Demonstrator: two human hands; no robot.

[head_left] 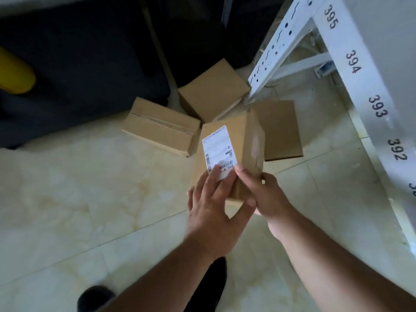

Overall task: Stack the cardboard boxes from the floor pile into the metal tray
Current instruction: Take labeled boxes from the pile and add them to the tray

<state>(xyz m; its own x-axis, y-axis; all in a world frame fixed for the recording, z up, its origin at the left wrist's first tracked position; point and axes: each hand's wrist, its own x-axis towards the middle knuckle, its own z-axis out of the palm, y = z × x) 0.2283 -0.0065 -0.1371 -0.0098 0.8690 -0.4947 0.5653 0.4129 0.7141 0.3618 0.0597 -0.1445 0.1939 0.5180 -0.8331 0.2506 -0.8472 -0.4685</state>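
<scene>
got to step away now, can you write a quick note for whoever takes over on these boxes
Left hand: flat, fingers straight on the labelled box.
Right hand: gripping that box's near right corner.
Three more boxes are on the floor: the left box, the back box, the right box.
The metal tray is out of view, so what is already stacked cannot be told.
Left: the held box and these three.

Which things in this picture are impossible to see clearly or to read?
- Metal tray: not in the head view at all.
- Label on the held box: print too small and blurred; left hand covers its lower end.
- Box's near end: hidden by both hands; right hand grips there.
- Flat box: partly behind the held box.
</scene>
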